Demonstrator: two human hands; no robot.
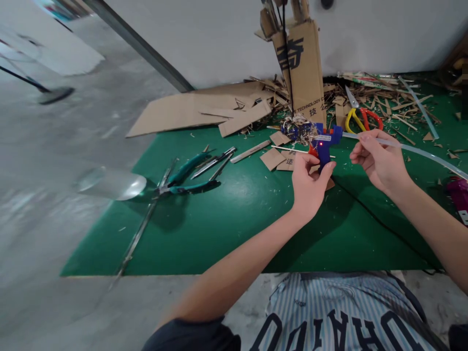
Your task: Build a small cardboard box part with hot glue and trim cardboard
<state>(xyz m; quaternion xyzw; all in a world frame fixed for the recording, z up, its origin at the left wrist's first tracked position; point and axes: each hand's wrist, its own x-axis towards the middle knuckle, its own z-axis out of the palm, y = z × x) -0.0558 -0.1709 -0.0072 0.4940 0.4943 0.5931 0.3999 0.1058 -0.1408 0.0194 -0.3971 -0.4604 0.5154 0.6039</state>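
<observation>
My left hand point(310, 183) is closed round the handle of a blue hot glue gun point(325, 141), whose small red light is lit. Tangled strands of dried glue and scraps cling about its front end. In my right hand point(380, 161), thumb and fingers pinch a long translucent glue stick point(427, 153). One end of the stick meets the back of the gun, while the other runs off to the right edge. Behind the gun stands an upright cardboard piece point(305, 73) with dark printing. A thin pale stick point(288, 149) lies close to my left hand.
Green-handled pliers point(186, 173), a clear cylinder point(109, 183) and a cardboard sheet point(190, 109) are on the left. Scissors point(360, 117) lie among cardboard scraps point(387, 100) at the back. A black cord point(373, 217) crosses the green table point(226, 239). Something purple point(458, 197) sits far right.
</observation>
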